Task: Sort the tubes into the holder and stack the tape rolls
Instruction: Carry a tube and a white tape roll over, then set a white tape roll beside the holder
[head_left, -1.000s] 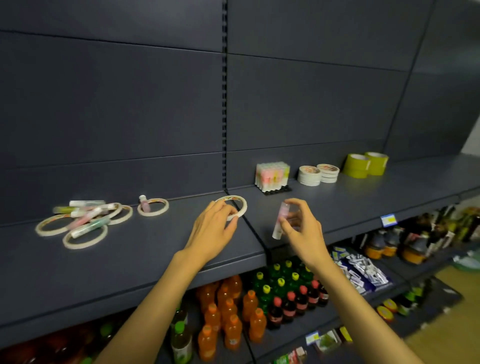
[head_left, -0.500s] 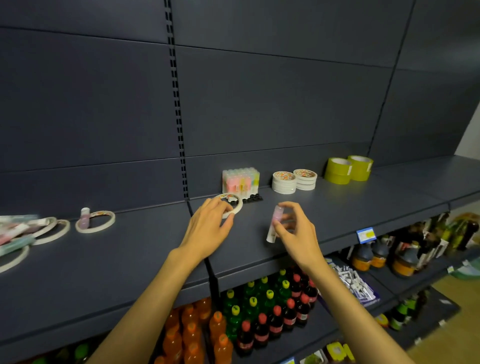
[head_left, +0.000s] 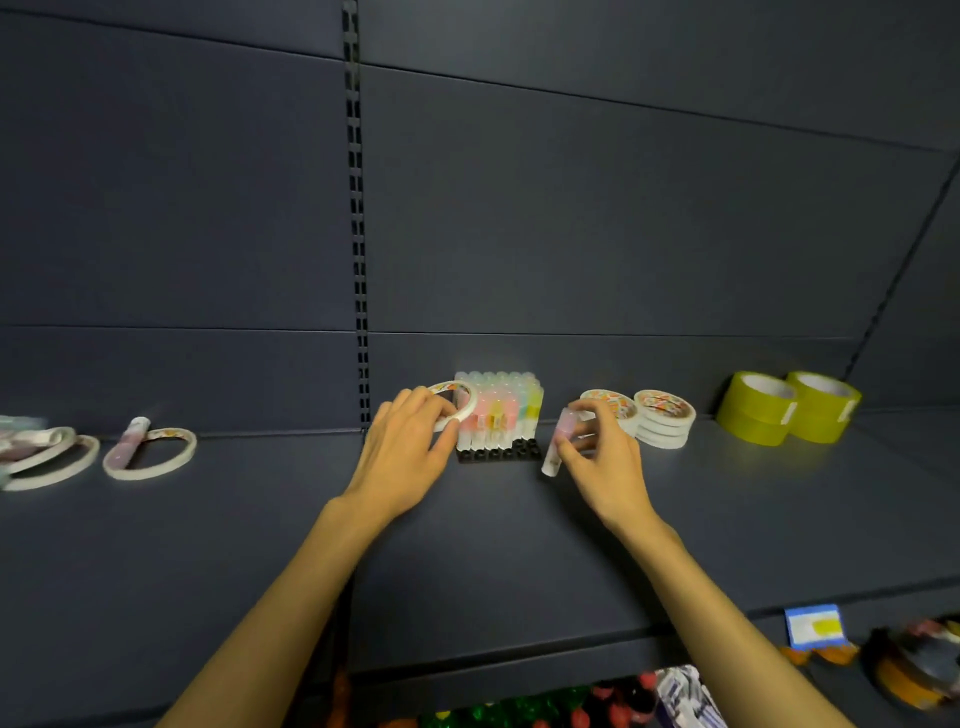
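On the upper shelf (head_left: 519, 545) we noted that both hands had travelled rightward from the loose pile since a second earlier. The left hand (head_left: 402, 457) held one thin tape roll (head_left: 457, 402) in its fingers, just beside the holder (head_left: 498, 449) of upright tubes (head_left: 498, 410). The right hand (head_left: 602, 462) pinched one pink tube (head_left: 558, 441), near the holder but not yet seated. We judged both placements imminent. We counted two white stacks (head_left: 662, 421), two yellow rolls (head_left: 787, 408), and, at left, one loose tube (head_left: 130, 441) on a ring (head_left: 150, 454).

Dim, dark grey shelf (head_left: 519, 545) backed by panelled wall (head_left: 571, 208).
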